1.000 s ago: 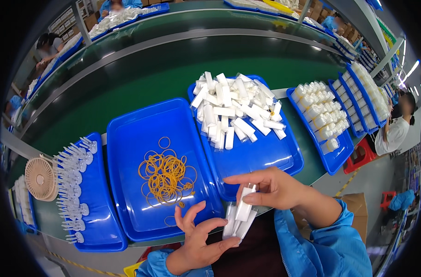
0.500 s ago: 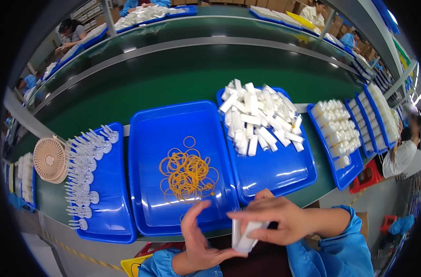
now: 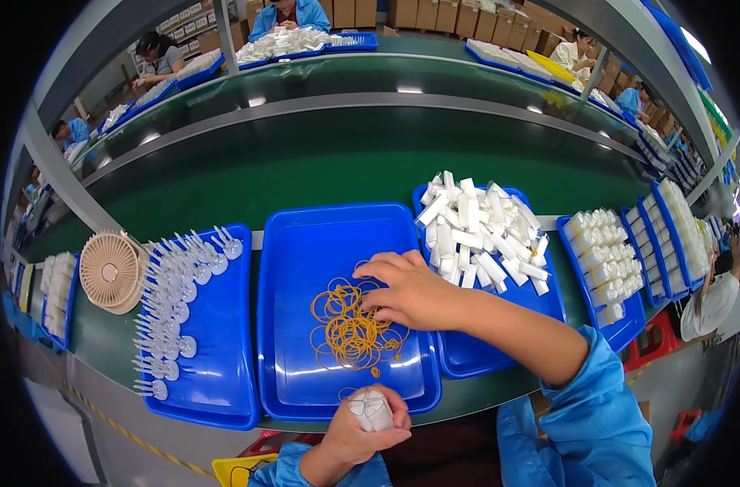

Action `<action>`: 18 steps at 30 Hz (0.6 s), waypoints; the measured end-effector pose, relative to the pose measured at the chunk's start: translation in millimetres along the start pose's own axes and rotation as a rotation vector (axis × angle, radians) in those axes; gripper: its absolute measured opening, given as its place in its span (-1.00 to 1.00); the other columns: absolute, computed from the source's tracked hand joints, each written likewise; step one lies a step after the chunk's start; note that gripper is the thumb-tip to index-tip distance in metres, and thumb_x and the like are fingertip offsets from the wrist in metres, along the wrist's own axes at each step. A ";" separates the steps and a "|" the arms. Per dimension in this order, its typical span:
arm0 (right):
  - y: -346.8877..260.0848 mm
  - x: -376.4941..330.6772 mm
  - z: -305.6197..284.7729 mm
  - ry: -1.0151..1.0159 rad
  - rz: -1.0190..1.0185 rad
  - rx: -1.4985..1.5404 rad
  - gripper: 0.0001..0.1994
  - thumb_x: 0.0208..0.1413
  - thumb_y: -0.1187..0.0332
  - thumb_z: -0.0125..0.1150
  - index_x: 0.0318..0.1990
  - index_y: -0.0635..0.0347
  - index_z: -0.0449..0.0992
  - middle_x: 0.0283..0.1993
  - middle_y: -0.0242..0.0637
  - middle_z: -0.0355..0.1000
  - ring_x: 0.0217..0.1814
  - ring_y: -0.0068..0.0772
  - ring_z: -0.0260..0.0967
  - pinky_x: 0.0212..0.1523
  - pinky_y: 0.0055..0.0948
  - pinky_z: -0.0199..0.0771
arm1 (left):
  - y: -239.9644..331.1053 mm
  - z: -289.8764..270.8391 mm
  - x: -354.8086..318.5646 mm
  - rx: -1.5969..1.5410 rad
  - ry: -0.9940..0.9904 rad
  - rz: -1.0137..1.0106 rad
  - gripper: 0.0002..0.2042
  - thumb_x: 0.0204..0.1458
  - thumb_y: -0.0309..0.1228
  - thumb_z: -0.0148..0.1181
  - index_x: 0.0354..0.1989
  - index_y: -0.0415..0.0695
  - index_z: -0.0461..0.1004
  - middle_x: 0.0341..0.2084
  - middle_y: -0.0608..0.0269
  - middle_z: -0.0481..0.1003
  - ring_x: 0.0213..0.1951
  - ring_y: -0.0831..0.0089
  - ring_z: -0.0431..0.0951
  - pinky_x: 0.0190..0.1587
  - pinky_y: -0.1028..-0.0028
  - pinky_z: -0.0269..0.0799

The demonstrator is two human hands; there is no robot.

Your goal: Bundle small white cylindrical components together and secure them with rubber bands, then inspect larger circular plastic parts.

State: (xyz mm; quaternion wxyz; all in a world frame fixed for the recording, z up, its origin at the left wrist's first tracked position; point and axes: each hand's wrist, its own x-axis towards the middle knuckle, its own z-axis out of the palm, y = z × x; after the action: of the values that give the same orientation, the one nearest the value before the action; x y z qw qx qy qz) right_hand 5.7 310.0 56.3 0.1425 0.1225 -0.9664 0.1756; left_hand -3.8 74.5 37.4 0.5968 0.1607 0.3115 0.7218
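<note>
Green worktop [image 3: 346, 154] runs across the whole bench before me, with blue plastic trays along its near side. The middle tray [image 3: 337, 239] sits between one lined with clear pronged plastic pieces [image 3: 171, 316] and another, the packet tray [image 3: 467, 353], heaped at its far end with wrapped white packets [image 3: 479, 231]. A round beige fan [image 3: 110, 272] stands at the far left. Smaller than these, a bundle of white packets [image 3: 372, 408] sits in the left hand [image 3: 358, 434], ends facing up, just at the near edge of the middle tray; the thin yellow rubber bands [image 3: 350, 333] lie in a loose tangle inside that tray, under the right hand [image 3: 406, 292]. To my eye, the bundle could splay or lose a packet if the left grip slackened, since I see no band around it, and the looped bands might come up as a clump because they overlap so much. The left fingers are wrapped firmly round the packets, thumb across the near side. The right fingers are bent and moderately parted, thumb well away from the forefinger, tips at the edge of the tangle; whether one has hooked a band, I can't tell.
</note>
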 end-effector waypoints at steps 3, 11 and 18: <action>8.7 3.4 -0.9 -0.053 0.044 0.016 -0.88 -0.10 0.34 0.21 -0.36 0.09 0.49 -0.04 -0.32 0.33 0.09 -0.28 0.17 0.00 -0.22 0.03 | 3.5 -4.0 0.1 0.057 0.046 0.098 -0.76 -0.27 -0.77 0.17 -0.43 -0.21 0.33 -0.53 0.24 0.37 -0.44 0.47 0.43 -0.38 0.49 0.36; -33.3 4.2 -42.4 0.052 0.229 0.679 -0.90 -0.01 0.38 0.16 -0.42 0.18 0.42 -0.15 -0.27 0.30 -0.04 -0.31 0.24 0.01 -0.31 0.18 | 12.9 0.4 11.5 0.327 0.359 0.595 -0.72 -0.27 -0.64 0.18 -0.38 -0.16 0.25 -0.09 0.05 0.20 -0.50 0.31 0.45 -0.45 0.44 0.40; -57.2 -25.1 -26.4 -0.003 0.303 0.833 -0.88 0.04 0.37 0.14 -0.40 0.22 0.39 -0.20 -0.28 0.25 -0.15 -0.36 0.24 -0.10 -0.41 0.25 | 20.4 -8.3 19.5 -0.130 -0.285 0.171 -0.76 -0.27 -0.64 0.23 -0.42 -0.17 0.31 -0.24 0.02 0.32 -0.47 0.35 0.47 -0.41 0.44 0.42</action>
State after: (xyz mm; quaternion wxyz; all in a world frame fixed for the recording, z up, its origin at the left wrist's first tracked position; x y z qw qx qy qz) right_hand 51.5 272.5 89.5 0.0524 0.0268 -0.8203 0.5690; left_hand -28.9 89.2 41.5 0.5805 0.2482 0.1617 0.7585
